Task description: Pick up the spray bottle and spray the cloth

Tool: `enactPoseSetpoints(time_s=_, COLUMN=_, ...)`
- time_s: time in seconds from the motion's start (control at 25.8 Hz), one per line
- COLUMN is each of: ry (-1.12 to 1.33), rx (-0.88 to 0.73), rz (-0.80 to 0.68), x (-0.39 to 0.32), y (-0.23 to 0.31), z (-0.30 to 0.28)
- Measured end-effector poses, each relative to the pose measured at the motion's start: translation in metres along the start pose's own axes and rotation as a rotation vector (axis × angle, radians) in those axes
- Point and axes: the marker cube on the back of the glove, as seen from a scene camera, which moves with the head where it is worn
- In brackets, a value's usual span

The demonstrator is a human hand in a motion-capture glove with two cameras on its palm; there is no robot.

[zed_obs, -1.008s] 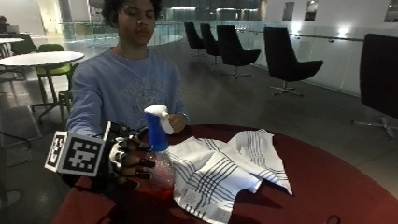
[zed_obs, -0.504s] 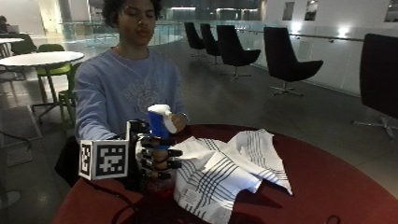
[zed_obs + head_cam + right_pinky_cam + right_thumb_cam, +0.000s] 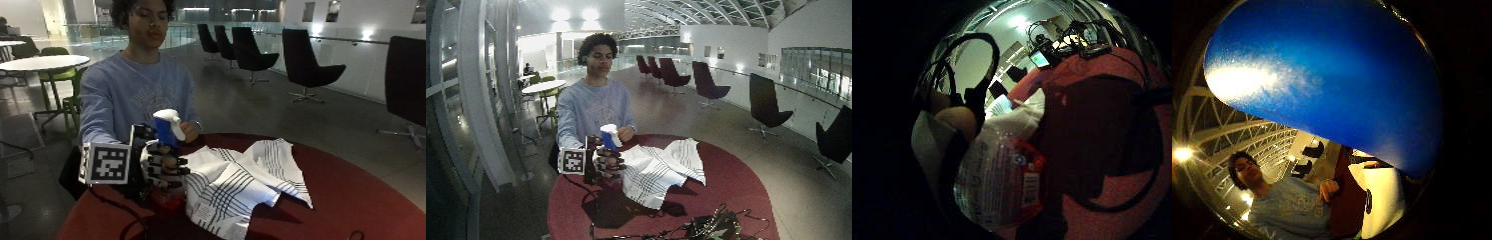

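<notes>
Nearest to me in the outside view, my gloved right hand (image 3: pixel 162 167) has its fingers curled round the spray bottle (image 3: pixel 166 165), gripping it about the middle and holding it upright at the near side of the round red table (image 3: pixel 359 200); I cannot tell whether the bottle's base touches the tabletop. The bottle has a blue neck and a white trigger head at the top, and its lower body looks clear with red at the bottom. From the little-finger side of the palm I see the bottle's clear body (image 3: pixel 997 185) close against the hand, with a red-and-white label on it; there is printing and what looks like a small barcode panel, but none of the writing is legible to me. From the thumb side, the blue part of the bottle (image 3: pixel 1337 75) fills most of the view. Just beside the bottle lies the cloth (image 3: pixel 239 185), white with dark grid stripes, rumpled and spread across the table, one corner hanging toward the near edge. Behind the bottle, my bare left hand (image 3: pixel 190 131) rests at the table's far rim. The chest of my light blue sweatshirt (image 3: pixel 133 95) carries a printed design that I cannot read. Farther back stand dark swivel chairs (image 3: pixel 303 67) along the wall and a white round table (image 3: pixel 40 62) with green chairs.
</notes>
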Motion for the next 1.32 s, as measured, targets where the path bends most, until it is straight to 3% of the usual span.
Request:
enactPoseSetpoints(time_s=0.35, ry=0.061, rx=-0.277, rz=-0.030, x=-0.057, y=0.007, z=-0.021)
enactPoseSetpoints(time_s=0.81, ry=0.168, rx=-0.762, rz=0.188, x=-0.095, y=0.020, z=0.027)
enactPoseSetpoints(time_s=1.32, ry=0.199, rx=-0.911, rz=0.381, x=-0.085, y=0.026, z=0.060)
